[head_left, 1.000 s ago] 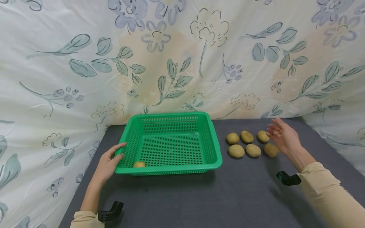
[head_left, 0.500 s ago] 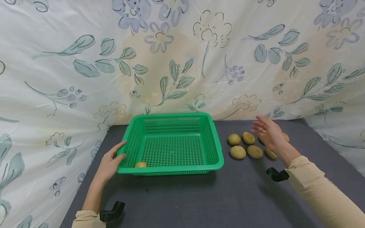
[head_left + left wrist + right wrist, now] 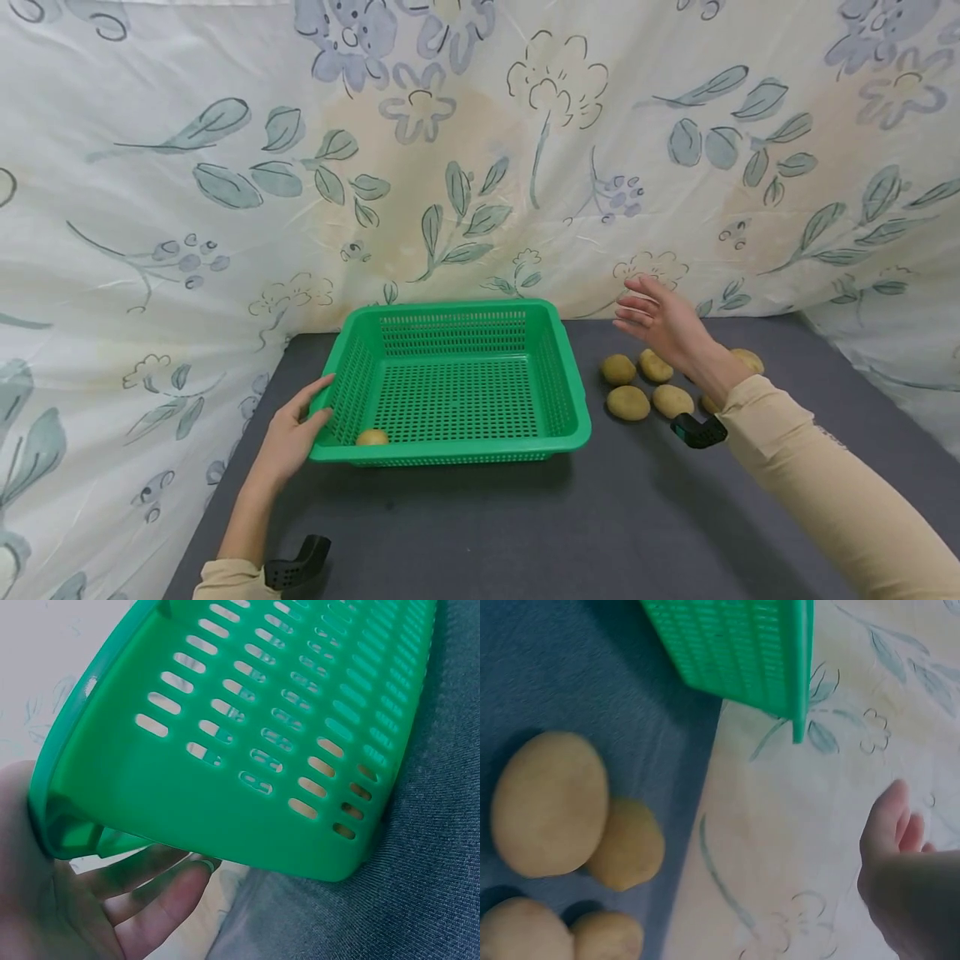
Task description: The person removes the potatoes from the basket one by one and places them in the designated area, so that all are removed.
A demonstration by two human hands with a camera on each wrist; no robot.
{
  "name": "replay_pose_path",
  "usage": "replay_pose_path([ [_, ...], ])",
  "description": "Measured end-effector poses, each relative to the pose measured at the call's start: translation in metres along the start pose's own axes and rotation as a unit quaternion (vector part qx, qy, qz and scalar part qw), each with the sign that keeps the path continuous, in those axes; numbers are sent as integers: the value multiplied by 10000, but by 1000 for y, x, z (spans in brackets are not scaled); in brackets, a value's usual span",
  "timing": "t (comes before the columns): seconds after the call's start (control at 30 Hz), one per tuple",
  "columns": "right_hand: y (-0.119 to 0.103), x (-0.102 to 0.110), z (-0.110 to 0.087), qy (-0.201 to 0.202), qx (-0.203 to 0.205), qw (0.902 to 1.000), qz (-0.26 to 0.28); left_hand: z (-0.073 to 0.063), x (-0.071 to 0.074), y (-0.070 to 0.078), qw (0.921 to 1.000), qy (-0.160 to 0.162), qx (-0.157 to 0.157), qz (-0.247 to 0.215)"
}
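Observation:
A green plastic basket (image 3: 457,450) with slotted walls sits on the dark table, a single potato (image 3: 372,437) in its near left corner. My left hand (image 3: 288,437) grips the basket's left rim; in the left wrist view, fingers (image 3: 161,911) curl beneath that rim. Raised above the potatoes, my right hand (image 3: 667,325) has extended fingers and nothing visible in it. Below and beside it lie several potatoes (image 3: 628,402) in rough rows, a few partly hidden by the hand and forearm. The right wrist view shows some of these potatoes (image 3: 551,804) up close.
Dark cloth covers the table (image 3: 480,533). A pale flower-printed sheet (image 3: 450,167) hangs right behind the table's back edge and along both sides. Black wrist devices (image 3: 699,431) are worn at both cuffs.
My right hand has moved left and slightly up across the potatoes toward the basket, uncovering a potato at the far right. The left hand keeps its hold on the rim.

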State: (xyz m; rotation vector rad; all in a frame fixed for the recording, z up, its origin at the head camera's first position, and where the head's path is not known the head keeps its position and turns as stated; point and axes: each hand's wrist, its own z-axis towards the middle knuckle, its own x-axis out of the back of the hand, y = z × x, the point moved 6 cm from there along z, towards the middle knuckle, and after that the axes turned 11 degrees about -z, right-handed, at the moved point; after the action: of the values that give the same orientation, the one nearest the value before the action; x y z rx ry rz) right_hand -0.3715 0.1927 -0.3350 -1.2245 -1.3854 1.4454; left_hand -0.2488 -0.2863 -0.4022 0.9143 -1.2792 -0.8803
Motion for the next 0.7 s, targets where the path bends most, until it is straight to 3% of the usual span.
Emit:
replay_pose_path([
  [0.23,-10,-33,11,-647,127,9961,-579,-1,-1,0,10000,-9,-17,13],
  [0.7,-5,-78,27,-1117,-46,9890,-967,-2,0,1,9999,-21,-96,42],
])
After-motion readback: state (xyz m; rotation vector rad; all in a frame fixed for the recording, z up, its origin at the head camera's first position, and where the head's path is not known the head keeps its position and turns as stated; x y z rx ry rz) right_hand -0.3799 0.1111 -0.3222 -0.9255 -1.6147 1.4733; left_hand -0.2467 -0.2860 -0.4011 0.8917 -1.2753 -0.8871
